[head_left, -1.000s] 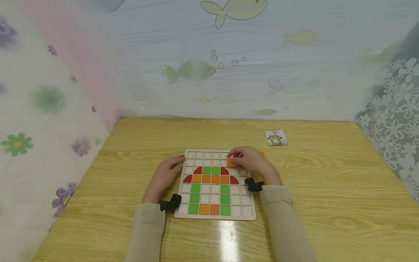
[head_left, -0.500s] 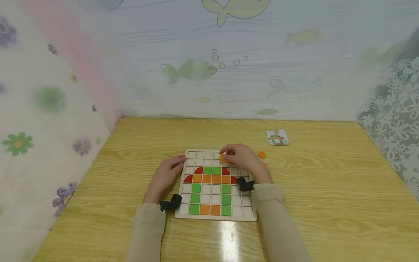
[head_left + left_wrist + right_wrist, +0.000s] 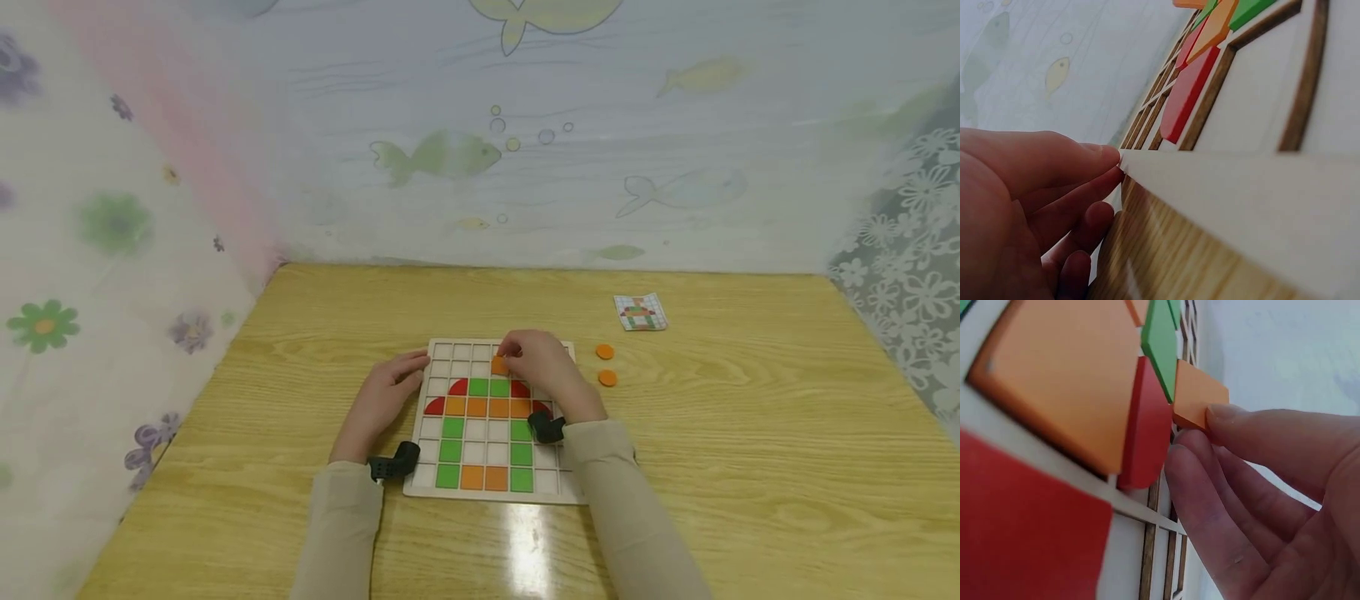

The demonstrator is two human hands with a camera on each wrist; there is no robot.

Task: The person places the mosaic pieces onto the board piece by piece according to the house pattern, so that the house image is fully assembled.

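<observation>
My right hand point(image 3: 538, 360) pinches an orange square tile point(image 3: 499, 365) between thumb and fingers, at a cell just above the green top row of the pattern. In the right wrist view the orange tile point(image 3: 1199, 394) is tilted, close to a green tile point(image 3: 1160, 353) and a red quarter-round tile point(image 3: 1147, 428). At the left side of the wooden grid board point(image 3: 417, 493), my left hand point(image 3: 381, 400) rests with thumb and fingertips against the edge. The left wrist view shows that hand's fingertips point(image 3: 1110, 156) right at the board's rim. My right hand covers part of the board's upper right.
Two orange round pieces point(image 3: 605, 352) lie on the table point(image 3: 750, 417) right of the board. Behind them is a small picture card point(image 3: 641, 312) with a similar coloured pattern. Green, orange and red tiles fill part of the grid. A patterned wall point(image 3: 555, 200) rises behind the table.
My right hand has moved left over the board with the orange square tile, uncovering the two orange round pieces. My left hand has stayed at the board's edge.
</observation>
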